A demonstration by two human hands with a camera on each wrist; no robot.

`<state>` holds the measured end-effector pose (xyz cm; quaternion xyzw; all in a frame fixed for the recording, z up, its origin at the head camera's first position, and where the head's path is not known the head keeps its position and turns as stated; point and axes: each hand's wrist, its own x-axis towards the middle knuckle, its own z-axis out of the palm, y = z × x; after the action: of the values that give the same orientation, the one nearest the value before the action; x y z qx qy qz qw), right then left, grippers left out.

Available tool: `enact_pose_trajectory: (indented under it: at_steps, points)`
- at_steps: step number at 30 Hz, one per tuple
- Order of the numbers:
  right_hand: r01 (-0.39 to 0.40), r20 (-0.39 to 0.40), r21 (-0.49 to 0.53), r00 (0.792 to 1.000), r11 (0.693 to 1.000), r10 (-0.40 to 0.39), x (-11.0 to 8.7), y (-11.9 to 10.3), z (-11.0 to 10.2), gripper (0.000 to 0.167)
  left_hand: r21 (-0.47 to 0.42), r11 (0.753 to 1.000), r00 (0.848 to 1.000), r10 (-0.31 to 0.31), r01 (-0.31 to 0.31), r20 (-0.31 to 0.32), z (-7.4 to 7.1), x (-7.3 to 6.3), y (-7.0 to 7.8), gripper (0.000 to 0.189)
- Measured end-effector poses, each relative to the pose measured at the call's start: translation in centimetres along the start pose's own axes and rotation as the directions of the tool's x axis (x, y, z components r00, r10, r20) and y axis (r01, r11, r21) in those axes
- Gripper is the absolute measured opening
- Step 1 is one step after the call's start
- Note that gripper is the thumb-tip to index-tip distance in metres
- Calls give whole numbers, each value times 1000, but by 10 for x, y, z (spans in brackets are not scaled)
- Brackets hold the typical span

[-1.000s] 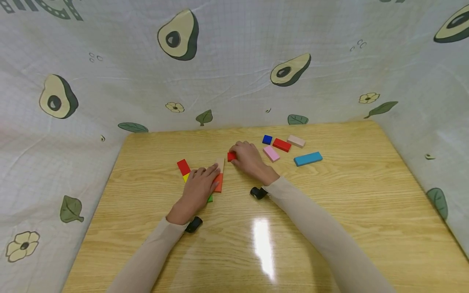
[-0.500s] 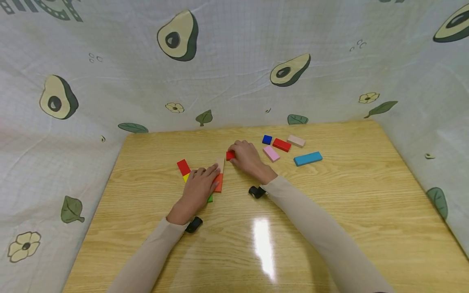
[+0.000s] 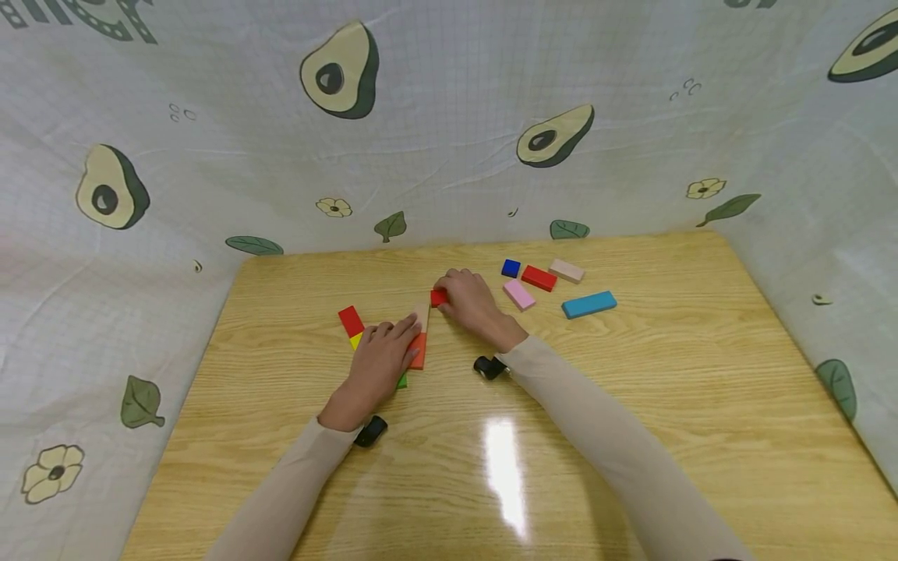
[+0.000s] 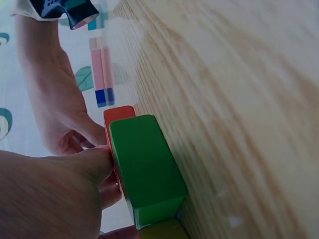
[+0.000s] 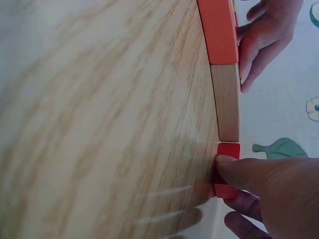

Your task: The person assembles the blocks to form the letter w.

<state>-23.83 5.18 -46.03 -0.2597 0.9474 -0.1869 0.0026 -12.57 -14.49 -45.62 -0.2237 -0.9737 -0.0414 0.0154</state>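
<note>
My right hand (image 3: 470, 300) pinches a small red block (image 5: 229, 152) between thumb and fingers. In the right wrist view, that block sits at the end of a plain wood block (image 5: 227, 102), whose other end meets an orange block (image 5: 219, 32). Lying over the row of blocks is my left hand (image 3: 379, 360), its fingertips at the wood block and its thumb beside the orange one. A green block (image 4: 144, 169) shows large beneath the left thumb in the left wrist view. Beyond the left fingers lie a yellow block (image 3: 356, 340) and another red block (image 3: 351, 320), partly hidden row between.
Right of my right hand lie a dark blue block (image 3: 511, 268), a pink block (image 3: 519, 294), a red block (image 3: 539, 278), a beige block (image 3: 567, 270) and a long light blue block (image 3: 588, 305). A printed cloth (image 3: 449, 171) stands behind the wooden table (image 3: 631, 467).
My right hand has slid slightly left with the small red block, bringing it closer to the wood block's end. The left hand has stayed where it was.
</note>
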Motion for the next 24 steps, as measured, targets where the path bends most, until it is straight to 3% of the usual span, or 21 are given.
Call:
enact_pose_trajectory:
  at_steps: [9,18,24]
  points:
    - [-11,20,-41,1000,999,11,-7,2,-5,45,-13,1000,1000,-5,5,-6,0,-1,0,47]
    - [-31,27,38,999,999,30,-36,22,-27,47,-27,1000,1000,-8,8,1,-1,-1,1,46]
    - [-55,31,34,998,998,54,-56,42,-37,53,-52,998,1000,-17,18,20,-1,-1,1,47]
